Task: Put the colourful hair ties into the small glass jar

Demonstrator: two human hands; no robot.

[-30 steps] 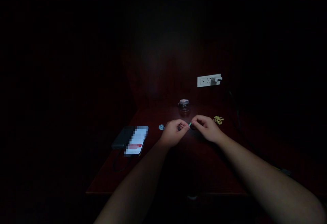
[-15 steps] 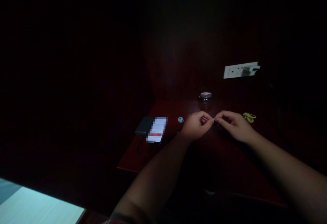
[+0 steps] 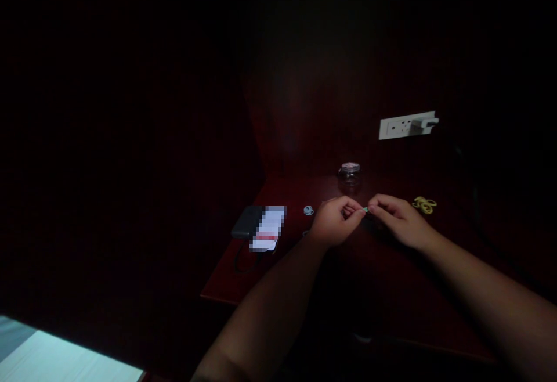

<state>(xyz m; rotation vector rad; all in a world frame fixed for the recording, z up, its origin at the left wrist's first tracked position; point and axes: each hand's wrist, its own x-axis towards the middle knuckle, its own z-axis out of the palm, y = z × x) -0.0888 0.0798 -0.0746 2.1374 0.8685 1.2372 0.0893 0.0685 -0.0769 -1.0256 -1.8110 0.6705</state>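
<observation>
- Your dark red table (image 3: 343, 289) is the biggest thing in view, dimly lit, its far side meeting a wall of much the same colour
- A pale board (image 3: 65, 359), lit bright, shows in the lower left corner, below the level of your table and partly cut off by the frame
- Your left hand (image 3: 333, 224) is over the middle of the table, thumb and fingertips closed narrow on the left end of the green piece, the other fingers curled in
- Your right hand (image 3: 402, 219) faces it, also in a narrow pinch, thumb and forefinger at the right end of that piece; the fingertips of your two hands are almost touching
- The white socket plate (image 3: 398, 128) is on the wall, beyond your right hand, with a white plug (image 3: 426, 122) in its right part
- To the left of your hands lies a black power bank (image 3: 247, 222), and just beside it a phone (image 3: 268, 230) with its screen lit and blurred into blocks; a dark cable (image 3: 237, 263) loops below them
- A clear jar (image 3: 349, 179) with a lid stands upright near the wall, beyond your hands
- A loose pile of yellow bands (image 3: 424, 205) lies just beyond your right hand, on its right
- A smaller cluster of pale blue bands (image 3: 308, 211) lies to the left of your left hand, apart from it
- The green piece (image 3: 366, 209) is tiny, held between your two hands; its exact shape is too small to tell
</observation>
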